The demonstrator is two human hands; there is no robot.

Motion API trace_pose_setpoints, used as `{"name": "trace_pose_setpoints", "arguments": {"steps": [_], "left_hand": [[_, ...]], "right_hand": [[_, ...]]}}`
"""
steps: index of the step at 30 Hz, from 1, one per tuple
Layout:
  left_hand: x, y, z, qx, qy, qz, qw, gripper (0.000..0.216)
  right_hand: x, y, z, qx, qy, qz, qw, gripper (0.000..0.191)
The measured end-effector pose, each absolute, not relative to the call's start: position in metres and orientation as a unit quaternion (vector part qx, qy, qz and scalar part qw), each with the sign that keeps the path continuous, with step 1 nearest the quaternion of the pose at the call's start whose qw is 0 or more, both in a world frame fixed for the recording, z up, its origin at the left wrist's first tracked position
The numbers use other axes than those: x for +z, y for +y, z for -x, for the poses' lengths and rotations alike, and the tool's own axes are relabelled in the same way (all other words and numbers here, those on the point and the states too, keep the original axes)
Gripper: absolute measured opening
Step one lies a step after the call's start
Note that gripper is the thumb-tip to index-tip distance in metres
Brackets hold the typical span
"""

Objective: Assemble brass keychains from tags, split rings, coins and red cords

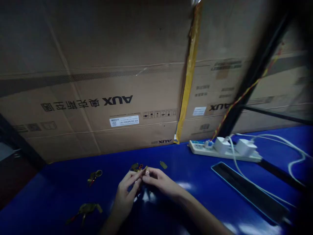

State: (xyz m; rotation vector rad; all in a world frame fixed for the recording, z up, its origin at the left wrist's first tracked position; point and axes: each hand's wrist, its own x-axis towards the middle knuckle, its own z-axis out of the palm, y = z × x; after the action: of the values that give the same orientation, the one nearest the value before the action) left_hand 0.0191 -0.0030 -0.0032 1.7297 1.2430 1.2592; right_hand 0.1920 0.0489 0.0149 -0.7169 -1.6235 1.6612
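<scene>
Here we go, two bare hands working low over a blue tabletop (58, 192). The left hand (126, 192) and the right hand (158, 181) come together at the middle of the frame, fingers drawn in narrow, and their fingertips (140, 173) meet on a small brass-coloured piece (146, 170). It's tiny and the light is dim, so its exact shape is anyone's guess!

Right up against those fingertips, just beyond them, sits a little cluster of brass-coloured bits with a touch of red (137, 167). A small brass tag (163, 165) lies just past the right hand, not touching it. Over to the left, well apart from the hands, there's a ring-ended brass piece with a dark tail (94, 176), and nearer the front left, a larger olive-brass piece (85, 209) trails a red wire.

Now the big stuff: huge AUX cardboard cartons (97, 104) stand along the table's far edge, their seam covered by yellow tape (189, 75). Whether they hold anything, we can't see. To the right, a white power strip (225, 150) carries two white chargers (245, 147), their white cables (290, 153) looping across the table. Closer in lies a long black tray (246, 189) with a pale blue rim, well clear of the right hand, though in this light it could just be a flat panel.
</scene>
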Motion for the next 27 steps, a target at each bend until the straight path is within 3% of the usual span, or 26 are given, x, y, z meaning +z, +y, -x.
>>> {"name": "trace_pose_setpoints", "arguments": {"steps": [3, 6, 8, 11, 12, 18, 22, 27], "left_hand": [[-0.008, -0.002, -0.018, 0.492, 0.473, -0.683, 0.261, 0.030], [-0.013, 0.001, -0.017, 0.479, 0.488, -0.676, 0.275, 0.033], [-0.015, 0.003, -0.015, 0.482, 0.497, -0.663, 0.283, 0.036], [-0.014, 0.007, -0.009, 0.475, 0.521, -0.665, 0.246, 0.035], [-0.015, 0.008, -0.005, 0.461, 0.534, -0.674, 0.219, 0.032], [-0.027, 0.014, 0.016, 0.334, 0.586, -0.735, 0.068, 0.033], [-0.033, 0.016, 0.020, 0.284, 0.578, -0.764, 0.045, 0.027], [-0.032, 0.018, 0.017, 0.319, 0.567, -0.754, 0.088, 0.017]], "right_hand": [[0.004, 0.036, -0.174, 0.687, -0.597, 0.223, 0.348, 0.047], [-0.005, 0.034, -0.167, 0.692, -0.581, 0.210, 0.374, 0.049], [-0.006, 0.041, -0.172, 0.609, -0.642, 0.273, 0.378, 0.042], [-0.002, 0.059, -0.194, 0.284, -0.779, 0.452, 0.328, 0.022], [-0.001, 0.066, -0.203, 0.224, -0.785, 0.484, 0.314, 0.017], [-0.007, 0.095, -0.234, 0.077, -0.779, 0.581, 0.224, 0.008], [-0.011, 0.102, -0.244, 0.016, -0.768, 0.617, 0.173, 0.011], [0.003, 0.104, -0.266, -0.050, -0.743, 0.648, 0.159, 0.013]]}}
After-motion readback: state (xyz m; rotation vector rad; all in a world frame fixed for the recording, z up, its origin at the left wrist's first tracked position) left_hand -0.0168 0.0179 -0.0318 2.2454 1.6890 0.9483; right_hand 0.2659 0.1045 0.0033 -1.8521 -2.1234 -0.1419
